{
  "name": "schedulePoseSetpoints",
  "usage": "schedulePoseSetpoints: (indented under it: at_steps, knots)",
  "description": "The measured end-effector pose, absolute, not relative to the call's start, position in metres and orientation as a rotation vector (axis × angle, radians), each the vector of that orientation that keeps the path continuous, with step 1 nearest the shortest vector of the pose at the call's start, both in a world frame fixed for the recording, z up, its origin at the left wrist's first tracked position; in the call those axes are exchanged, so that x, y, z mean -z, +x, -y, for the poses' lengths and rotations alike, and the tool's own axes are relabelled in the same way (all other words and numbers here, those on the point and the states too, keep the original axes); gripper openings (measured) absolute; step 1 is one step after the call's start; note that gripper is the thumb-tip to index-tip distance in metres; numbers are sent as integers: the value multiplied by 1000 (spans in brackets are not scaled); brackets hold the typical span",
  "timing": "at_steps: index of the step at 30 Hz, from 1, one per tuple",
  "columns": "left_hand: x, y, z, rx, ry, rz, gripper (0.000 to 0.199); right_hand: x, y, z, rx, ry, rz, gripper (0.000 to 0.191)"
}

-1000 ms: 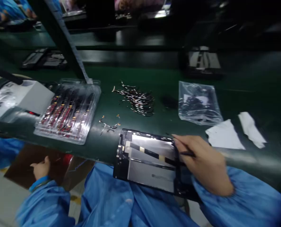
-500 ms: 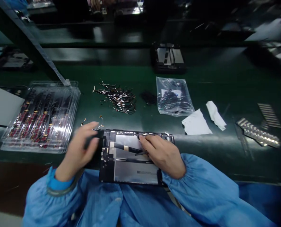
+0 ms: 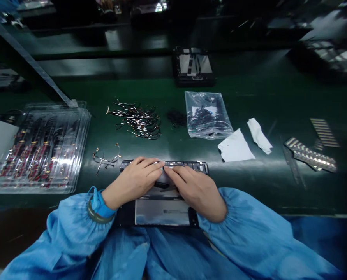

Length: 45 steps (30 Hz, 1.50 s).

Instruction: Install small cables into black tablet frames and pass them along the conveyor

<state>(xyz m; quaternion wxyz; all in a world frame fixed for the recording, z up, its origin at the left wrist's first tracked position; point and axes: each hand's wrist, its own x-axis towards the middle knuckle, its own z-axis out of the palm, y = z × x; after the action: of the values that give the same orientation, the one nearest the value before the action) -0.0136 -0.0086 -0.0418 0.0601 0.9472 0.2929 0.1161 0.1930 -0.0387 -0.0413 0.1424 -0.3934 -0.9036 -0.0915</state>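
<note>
An opened tablet (image 3: 161, 213) lies at the bench's near edge, its inside facing up, with silver panels and a black frame. My left hand (image 3: 138, 179) covers its upper left part, fingers together and bent down at the top edge. The fingertips of my right hand (image 3: 198, 188) meet the left ones at that edge. Under the right palm juts a dark, slim, pointed tool, apparently tweezers (image 3: 168, 189). Whatever is pinched between the left fingertips is hidden. Several thin cables (image 3: 104, 160) with gold ends lie just left of the tablet.
Stacked clear trays (image 3: 41, 155) of red and black parts stand left. Behind the tablet are a cable pile (image 3: 138, 120), a plastic bag (image 3: 208, 116) of dark parts and another opened device (image 3: 194, 67). White papers (image 3: 236, 147) and metallic strips (image 3: 312, 153) lie right.
My left hand has moved right, from beside the tablet onto its upper edge, meeting the right hand. The right hand stays on the tablet. The whole view has shifted slightly.
</note>
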Motion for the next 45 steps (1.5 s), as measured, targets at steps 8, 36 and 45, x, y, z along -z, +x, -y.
schedulePoseSetpoints:
  at_steps: [8, 36, 45]
  knots:
    - [47, -18, 7, -343, 2838, -888, 38, 42, 215, 48, 294, -1092, 2572, 27]
    - [48, -15, 12, -281, 2980, -869, 36, 46, 212, 47, 395, -1148, 2555, 25]
    - [49, -16, 13, -287, 2978, -878, 36, 44, 213, 44, 373, -1122, 2600, 27]
